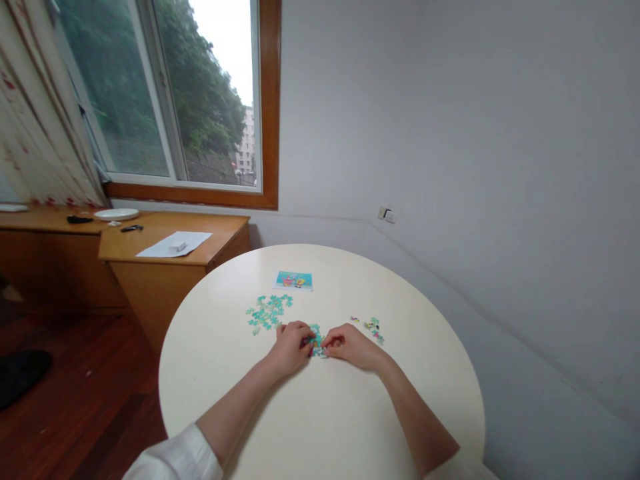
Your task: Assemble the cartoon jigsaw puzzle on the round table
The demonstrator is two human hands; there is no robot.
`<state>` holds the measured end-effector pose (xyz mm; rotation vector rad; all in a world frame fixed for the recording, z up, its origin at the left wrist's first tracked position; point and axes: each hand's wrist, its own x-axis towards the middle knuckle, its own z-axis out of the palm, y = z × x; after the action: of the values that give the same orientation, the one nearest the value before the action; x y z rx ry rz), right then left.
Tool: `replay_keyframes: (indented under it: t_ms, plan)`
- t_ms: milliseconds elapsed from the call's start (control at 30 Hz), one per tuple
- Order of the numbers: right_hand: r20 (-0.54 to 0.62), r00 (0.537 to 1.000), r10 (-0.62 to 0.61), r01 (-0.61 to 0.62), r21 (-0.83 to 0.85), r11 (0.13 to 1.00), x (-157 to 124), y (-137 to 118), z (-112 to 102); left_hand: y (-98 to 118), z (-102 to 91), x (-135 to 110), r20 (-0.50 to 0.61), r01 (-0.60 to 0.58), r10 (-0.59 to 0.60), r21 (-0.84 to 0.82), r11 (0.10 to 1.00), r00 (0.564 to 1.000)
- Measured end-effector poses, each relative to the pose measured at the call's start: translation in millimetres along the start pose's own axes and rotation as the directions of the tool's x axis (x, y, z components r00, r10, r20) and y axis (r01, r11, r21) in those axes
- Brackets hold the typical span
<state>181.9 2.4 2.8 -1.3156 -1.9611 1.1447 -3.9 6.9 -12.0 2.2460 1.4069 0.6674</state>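
"What step is this?"
"Fitting together, I'd judge: the small puzzle patch (317, 339) lies on the counter (310, 427) between the left hand (292, 345) and the right hand (351, 346)."
"How do they stand?"
"The left curls over one edge, fingers bent; the right has thumb and fingertips drawn close at the other (whether either grips anything, I can't tell)."
"And the next move?"
"Probably calls for careful alignment, then a light press while the left steadies the patch."
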Motion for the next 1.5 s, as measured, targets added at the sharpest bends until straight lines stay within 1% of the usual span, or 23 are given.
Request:
replay_keyframes:
  t_ms: [133,233,333,433,500,600,800,1000,1100,1167,1233,1300,1333,1400,1500]
  plan:
    - [-0.07,0.997,-0.026,0.027,0.011,1.0,1,4,-7,0,0.4,0,0.0,-0.002,0.002,0.0,1.0,1.0]
    - [-0.156,0.986,-0.064,0.066,0.006,0.998,4,10,-13,-2,2.6,1,-0.013,0.006,-0.006,0.0,1.0,1.0]
    - [-0.246,0.969,-0.024,0.037,0.049,0.998,8,19,-19,-3,4.1,2,-0.024,0.004,-0.004,-0.008,1.0,1.0]
    - [-0.323,0.946,0.041,-0.034,0.026,0.999,11,30,-24,-3,3.9,2,-0.027,0.001,-0.001,-0.012,1.0,1.0]
    - [-0.332,0.941,0.056,-0.066,-0.018,0.998,12,34,-27,-2,3.4,2,-0.039,-0.002,0.002,-0.017,1.0,0.999]
    - [-0.316,0.947,0.057,-0.085,-0.075,0.994,9,36,-30,-1,2.5,2,-0.062,-0.015,0.013,-0.033,0.999,0.998]
    - [-0.295,0.953,0.068,-0.095,-0.078,0.992,3,30,-30,3,-0.5,1,-0.103,-0.026,0.02,-0.055,0.998,0.994]
    - [-0.337,0.934,0.121,-0.145,-0.046,0.988,6,33,-29,8,-3.4,0,-0.084,-0.004,0.001,-0.035,0.999,0.996]
    - [-0.376,0.917,0.133,-0.17,-0.066,0.983,8,34,-28,7,-3.3,0,-0.079,-0.002,0.0,-0.029,1.0,0.997]
    - [-0.398,0.909,0.123,-0.176,-0.099,0.979,8,33,-27,7,-3.0,1,-0.078,-0.002,0.0,-0.028,1.0,0.997]
    - [-0.416,0.904,0.094,-0.152,-0.108,0.982,8,31,-29,6,-2.7,1,-0.076,-0.003,0.0,-0.031,1.0,0.997]
    - [-0.473,0.879,0.061,-0.125,-0.105,0.987,7,31,-35,6,-2.7,1,-0.079,-0.003,0.0,-0.039,0.999,0.997]
    - [-0.522,0.851,0.06,-0.133,-0.104,0.986,6,33,-40,6,-2.7,0,-0.08,-0.004,0.0,-0.044,0.999,0.997]
    - [-0.627,0.778,0.042,-0.154,-0.125,0.98,4,38,-49,6,-3.1,0,-0.086,-0.006,0.002,-0.053,0.999,0.996]
    - [-0.7,0.712,0.047,-0.218,-0.156,0.963,1,50,-61,7,-4.4,-1,-0.103,-0.018,0.012,-0.065,0.998,0.995]
